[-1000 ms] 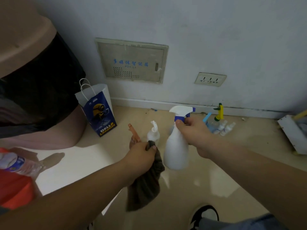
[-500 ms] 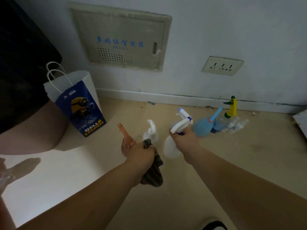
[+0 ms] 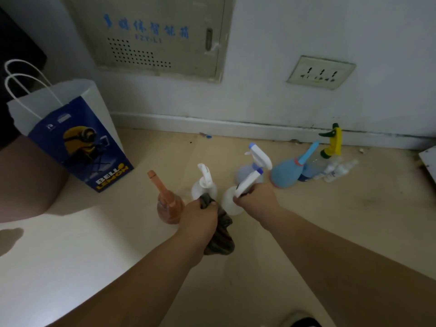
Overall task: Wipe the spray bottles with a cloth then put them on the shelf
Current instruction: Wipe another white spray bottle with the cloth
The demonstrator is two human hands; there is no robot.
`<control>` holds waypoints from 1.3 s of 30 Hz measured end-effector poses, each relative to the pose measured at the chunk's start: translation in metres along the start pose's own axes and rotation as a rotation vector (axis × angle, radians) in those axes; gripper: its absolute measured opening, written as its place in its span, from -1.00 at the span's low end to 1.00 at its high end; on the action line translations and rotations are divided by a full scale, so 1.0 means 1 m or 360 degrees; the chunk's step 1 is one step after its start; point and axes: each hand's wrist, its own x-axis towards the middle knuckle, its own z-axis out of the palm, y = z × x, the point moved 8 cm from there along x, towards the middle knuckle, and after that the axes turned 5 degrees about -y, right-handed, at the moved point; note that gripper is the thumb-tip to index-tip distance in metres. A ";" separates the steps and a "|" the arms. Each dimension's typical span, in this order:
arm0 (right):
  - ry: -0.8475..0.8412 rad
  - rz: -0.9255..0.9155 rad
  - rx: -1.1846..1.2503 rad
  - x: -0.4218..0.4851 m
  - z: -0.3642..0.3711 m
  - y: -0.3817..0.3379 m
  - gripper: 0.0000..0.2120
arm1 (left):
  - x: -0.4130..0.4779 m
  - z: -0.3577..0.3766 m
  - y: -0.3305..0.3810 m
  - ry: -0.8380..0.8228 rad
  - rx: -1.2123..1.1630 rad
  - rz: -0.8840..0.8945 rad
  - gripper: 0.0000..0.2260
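The right hand (image 3: 257, 200), fingers curled round its neck, held a white trigger spray bottle (image 3: 248, 182) down near the floor (image 3: 318, 227). Just beside it, the left hand (image 3: 200, 215) clutched a dark cloth (image 3: 220, 236) in closed fingers. An orange spray bottle (image 3: 168, 206) and a blue spray bottle (image 3: 284, 172) stood nearby.

White spray bottle (image 3: 227, 202), grey-brown cloth (image 3: 221, 234), orange bottle (image 3: 168, 208), blue bulb sprayer (image 3: 285, 172), blue-and-white bag (image 3: 77, 142)

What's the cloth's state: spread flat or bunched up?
Bunched. The left hand grips the cloth in its fist; the rest hangs crumpled below it.
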 end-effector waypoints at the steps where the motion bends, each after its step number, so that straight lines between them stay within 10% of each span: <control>1: -0.0038 0.0007 -0.0038 -0.001 -0.001 0.002 -0.71 | -0.002 0.002 -0.002 -0.0001 0.0000 -0.0001 -0.78; 4: -0.0110 0.0040 -0.0192 -0.002 -0.011 0.009 -0.96 | -0.006 0.006 -0.004 -0.0007 0.0057 0.0037 -0.78; 11: 0.0326 0.0063 0.0061 0.012 -0.059 0.038 -0.84 | -0.007 0.016 -0.006 -0.0042 0.0087 0.0044 -0.80; 16: 0.0210 -0.0036 0.0199 0.051 -0.066 0.017 -0.43 | 0.010 0.015 0.000 -0.0006 0.0029 0.0045 -0.82; 39: 0.0497 -0.0078 0.0696 -0.029 -0.086 0.055 -0.78 | -0.036 0.022 -0.020 -0.0152 0.0304 -0.0013 -0.82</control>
